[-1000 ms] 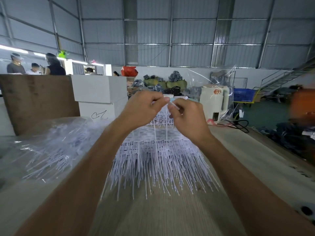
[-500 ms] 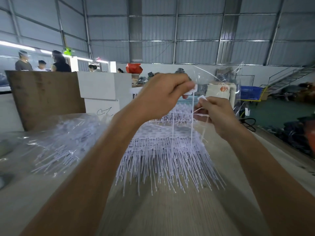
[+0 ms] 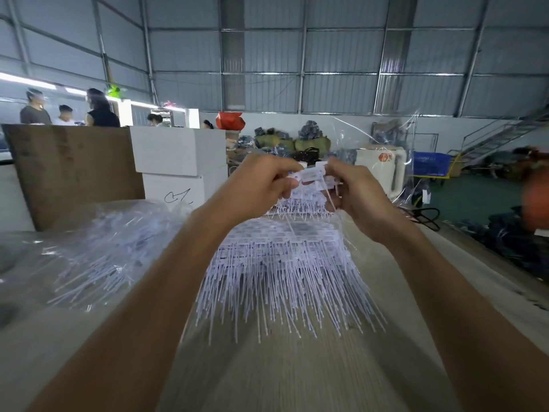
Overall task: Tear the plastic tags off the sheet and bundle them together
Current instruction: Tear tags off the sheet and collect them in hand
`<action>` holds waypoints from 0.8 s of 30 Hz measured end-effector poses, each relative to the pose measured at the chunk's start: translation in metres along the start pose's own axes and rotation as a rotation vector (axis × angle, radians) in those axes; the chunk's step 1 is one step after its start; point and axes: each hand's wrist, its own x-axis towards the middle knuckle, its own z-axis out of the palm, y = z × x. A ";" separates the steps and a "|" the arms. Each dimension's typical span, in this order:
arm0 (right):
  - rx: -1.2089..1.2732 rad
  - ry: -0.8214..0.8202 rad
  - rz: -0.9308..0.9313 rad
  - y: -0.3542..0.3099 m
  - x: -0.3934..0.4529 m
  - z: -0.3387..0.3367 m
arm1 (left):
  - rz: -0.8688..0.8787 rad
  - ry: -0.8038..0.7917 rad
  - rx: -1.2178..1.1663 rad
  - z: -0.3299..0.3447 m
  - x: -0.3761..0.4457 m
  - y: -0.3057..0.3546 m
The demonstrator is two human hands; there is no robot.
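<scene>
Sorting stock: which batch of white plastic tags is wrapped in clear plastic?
The heap of white plastic tags at left, inside a clear bag; the fanned sheets of tags under the hands lie uncovered.

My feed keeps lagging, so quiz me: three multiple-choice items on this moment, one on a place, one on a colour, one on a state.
1. Where does the clear bag of tags lie?
A. left of the arms
B. right of the arms
C. on the white boxes

2. What colour is the crate at the far right?
A. red
B. blue
C. yellow

3. What are the hands doing?
A. resting flat on the table
B. both pinching tags in the air
C. hanging idle

Answers: 1 A, the bag sits beside the left forearm. 2 B, its mesh wall is blue. 3 B, the left hand and right hand meet on white tags above the pile of tags.
</scene>
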 end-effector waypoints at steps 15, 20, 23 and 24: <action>0.020 -0.207 -0.152 -0.001 -0.006 -0.006 | 0.029 0.189 -0.043 -0.008 0.001 0.017; 0.220 -0.324 -0.071 0.008 -0.006 -0.009 | -0.002 0.206 -0.124 -0.011 0.001 0.018; 0.280 -0.288 -0.021 0.008 -0.005 -0.007 | 0.015 0.194 -0.055 -0.011 0.002 0.020; 0.283 -0.263 -0.013 0.007 -0.005 -0.007 | 0.011 0.181 -0.034 -0.011 0.003 0.021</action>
